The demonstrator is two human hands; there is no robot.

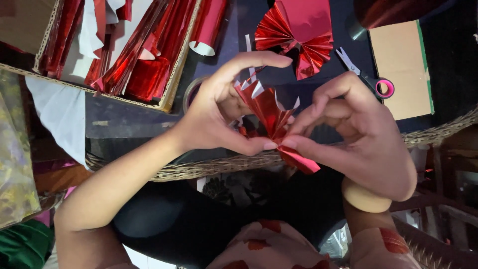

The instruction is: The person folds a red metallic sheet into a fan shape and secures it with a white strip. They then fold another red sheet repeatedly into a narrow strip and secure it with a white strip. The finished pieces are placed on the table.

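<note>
A pleated piece of shiny red foil paper (269,117) is pinched at its middle between both my hands. My left hand (219,107) curls over it from the left, thumb and fingertips on the folds. My right hand (358,134) presses the fold from the right, thumb meeting my left thumb. The foil's lower end (301,162) sticks out below my fingers. A finished red foil fan (298,37) lies on the dark surface beyond my hands.
A cardboard box lid (172,82) holds several red foil strips at the upper left. Scissors with a pink handle (371,77) lie beside a brown card (401,67) at the right. A woven basket rim (219,167) runs under my wrists. A tape roll (191,92) sits behind my left hand.
</note>
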